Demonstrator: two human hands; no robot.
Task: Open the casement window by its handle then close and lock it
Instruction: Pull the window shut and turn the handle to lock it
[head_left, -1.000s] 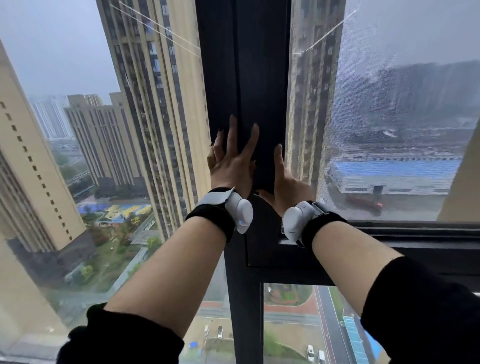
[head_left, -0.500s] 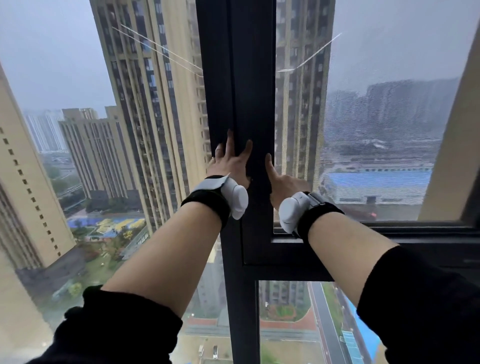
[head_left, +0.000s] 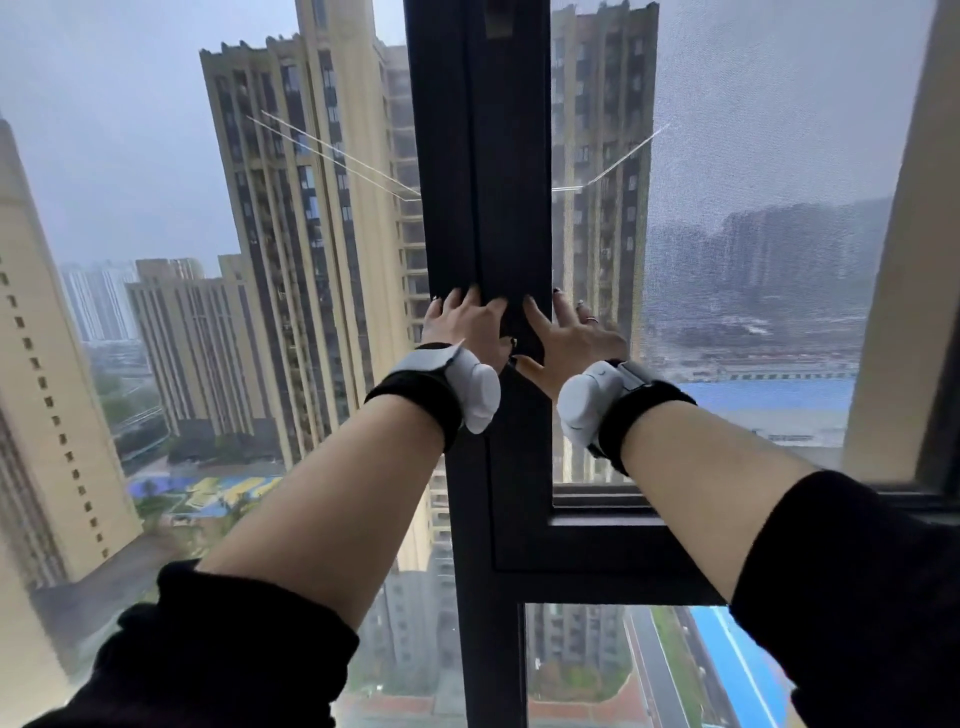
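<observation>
Between both hands (head_left: 519, 338), dark window frame (head_left: 483, 156), palms flat

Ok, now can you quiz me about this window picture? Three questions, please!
1. True or false: the left hand and the right hand both rest with fingers spread on the dark window frame.
2. Which hand wears a ring? A) left B) right C) both
3. Fill in the blank: each wrist wears a white tracker on a ____ band.

Key: 1 true; 2 B; 3 black.
</observation>
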